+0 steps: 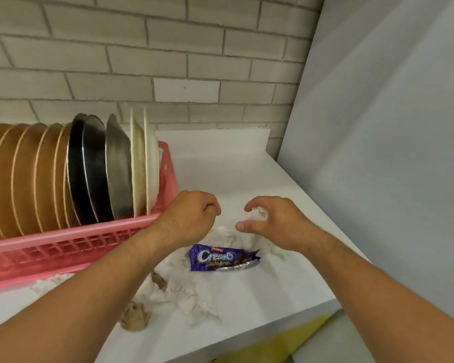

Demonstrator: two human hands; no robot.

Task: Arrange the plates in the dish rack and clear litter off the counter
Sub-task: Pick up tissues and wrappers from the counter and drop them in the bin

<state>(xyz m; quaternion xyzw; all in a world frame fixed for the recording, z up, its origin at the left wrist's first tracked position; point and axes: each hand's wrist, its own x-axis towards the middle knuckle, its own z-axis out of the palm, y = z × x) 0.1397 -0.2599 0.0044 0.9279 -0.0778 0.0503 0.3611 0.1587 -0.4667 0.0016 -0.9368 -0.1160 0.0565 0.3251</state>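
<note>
The litter lies on the white tabletop [247, 169], just right of the pink dish rack [63, 244]. There are torn tissue scraps [194, 292] from the rack's foot to the front edge, a purple biscuit wrapper [220, 258] resting on them, & brown paper balls [136, 315] at the front-left. One tissue wad [258, 214] is in the right hand [278, 226], w/ the fingers curled round it. The left hand [192, 213] hovers beside the rack's corner, fingers curled narrow; I see nothing in them. The plates [37, 174] stand upright in the rack, so I judge that part done & the step in hand is collecting litter.

To do it well, draw the scraps together w/ both hands into one heap, then lift it w/ the wrapper inside. The scraps look light & may tear or drop. Check along the rack's front, where some lie touching it. Keep the left wrist away from the end plates.
</note>
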